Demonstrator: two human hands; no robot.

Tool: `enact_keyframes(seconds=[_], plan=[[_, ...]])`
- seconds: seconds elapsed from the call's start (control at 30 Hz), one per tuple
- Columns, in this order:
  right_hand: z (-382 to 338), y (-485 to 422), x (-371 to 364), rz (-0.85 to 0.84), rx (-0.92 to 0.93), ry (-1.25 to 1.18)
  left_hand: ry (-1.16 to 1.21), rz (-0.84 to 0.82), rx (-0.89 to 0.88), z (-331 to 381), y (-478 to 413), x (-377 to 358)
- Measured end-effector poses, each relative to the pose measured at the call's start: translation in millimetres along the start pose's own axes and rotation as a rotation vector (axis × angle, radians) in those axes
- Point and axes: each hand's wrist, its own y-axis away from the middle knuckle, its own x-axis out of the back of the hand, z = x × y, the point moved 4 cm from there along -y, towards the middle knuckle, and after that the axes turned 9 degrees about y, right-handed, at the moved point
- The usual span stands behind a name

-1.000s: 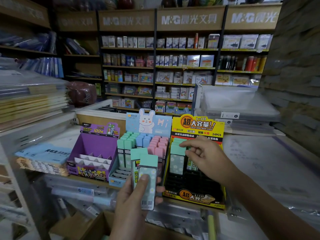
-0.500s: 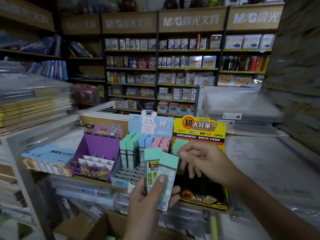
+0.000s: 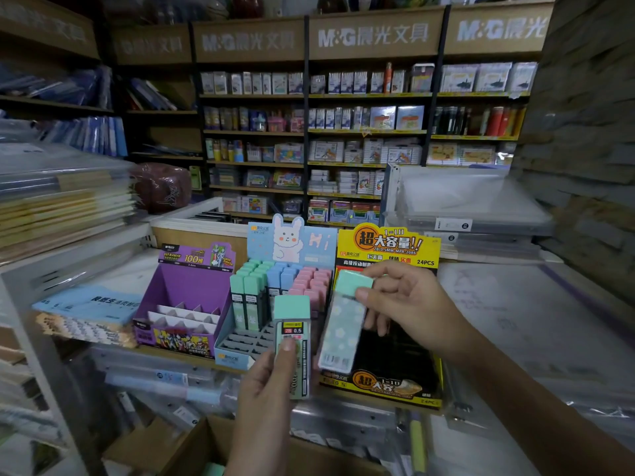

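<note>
In front of yellow display box (image 3: pixel 388 249): left hand (image 3: pixel 268 389) grips mint lead case (image 3: pixel 292 338) (label toward camera); right hand (image 3: pixel 409 304) pinches second mint case (image 3: pixel 342 328), tilted.

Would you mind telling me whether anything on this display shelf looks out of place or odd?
Nothing looks spilled or damaged. The purple display box stands out: its slots show only bare dividers, while the bunny display beside it holds rows of cases. The mint case in the right hand is tilted, but it is held.
</note>
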Motion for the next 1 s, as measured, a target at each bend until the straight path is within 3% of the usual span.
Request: enact_keyframes(seconds=[0.27, 1.0], plan=[[3, -1, 10, 0.242, 0.046, 0.124, -0.024, 0.027, -0.004, -2, -3, 29], [4, 3, -1, 0.093, 0.132, 0.410, -0.053, 0.021, -0.043, 0, -10, 38]])
